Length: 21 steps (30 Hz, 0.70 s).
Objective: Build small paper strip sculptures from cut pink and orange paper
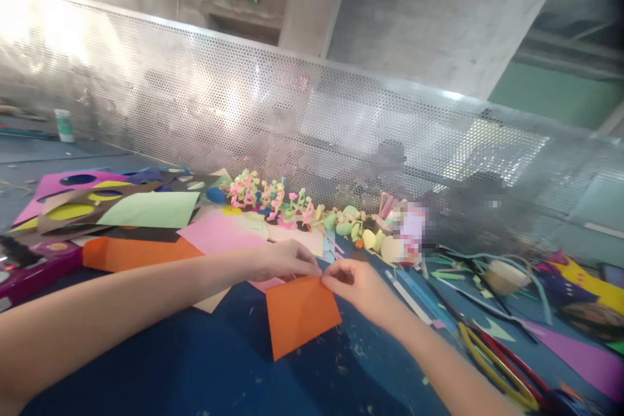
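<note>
An orange sheet of paper (303, 318) hangs tilted just above the blue tabletop (214, 364). My left hand (287, 260) pinches its upper edge, fingers closed. Close beside it, my right hand (351, 283) grips the same edge near the upper right corner between thumb and fingertips. The two hands almost meet at that edge. Behind my left hand lies a pink sheet (221, 232), and a larger orange sheet (146, 253) extends to its left, partly under my forearm.
Several cut-out sheets surround a pale green sheet (153, 209) at left, near a magenta power strip (43, 266). Small paper flowers (246, 188) line a perforated metal screen (195, 97). Yellow-handled scissors (497, 364) and a tape roll (507, 276) lie at right.
</note>
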Each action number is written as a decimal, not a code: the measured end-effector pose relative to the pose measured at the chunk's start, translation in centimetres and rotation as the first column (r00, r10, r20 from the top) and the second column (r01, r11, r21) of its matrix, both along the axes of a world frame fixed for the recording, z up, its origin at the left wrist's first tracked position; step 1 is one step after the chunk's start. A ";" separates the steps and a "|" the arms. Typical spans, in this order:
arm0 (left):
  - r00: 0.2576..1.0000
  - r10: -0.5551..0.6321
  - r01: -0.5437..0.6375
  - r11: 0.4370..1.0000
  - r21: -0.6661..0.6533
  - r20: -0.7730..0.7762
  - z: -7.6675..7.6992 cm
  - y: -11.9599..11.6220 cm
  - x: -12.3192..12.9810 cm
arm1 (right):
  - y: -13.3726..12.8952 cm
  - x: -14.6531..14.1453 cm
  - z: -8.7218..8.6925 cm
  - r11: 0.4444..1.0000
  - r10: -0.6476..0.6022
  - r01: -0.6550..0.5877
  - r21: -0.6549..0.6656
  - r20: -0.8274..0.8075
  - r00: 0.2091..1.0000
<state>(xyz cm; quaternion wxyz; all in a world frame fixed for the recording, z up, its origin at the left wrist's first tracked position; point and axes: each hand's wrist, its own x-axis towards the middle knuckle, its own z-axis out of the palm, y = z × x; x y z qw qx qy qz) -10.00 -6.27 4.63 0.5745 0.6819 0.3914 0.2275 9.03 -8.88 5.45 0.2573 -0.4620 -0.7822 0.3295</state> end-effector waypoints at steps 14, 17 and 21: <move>1.000 0.011 -0.011 1.000 -0.003 -0.003 -0.1 0.3 -0.2 | 0.3 0.2 -0.6 0.997 0.051 -0.054 -0.049 -0.052 0.997; 1.000 -0.019 0.019 1.000 -0.002 0.004 -0.3 0.4 -0.3 | 0.3 0.2 -0.6 0.998 0.041 -0.044 -0.055 -0.050 0.998; 1.000 -0.008 0.007 1.000 -0.022 -0.011 -0.5 0.6 -0.4 | 0.4 0.2 -0.7 0.999 0.029 -0.031 -0.044 -0.051 0.998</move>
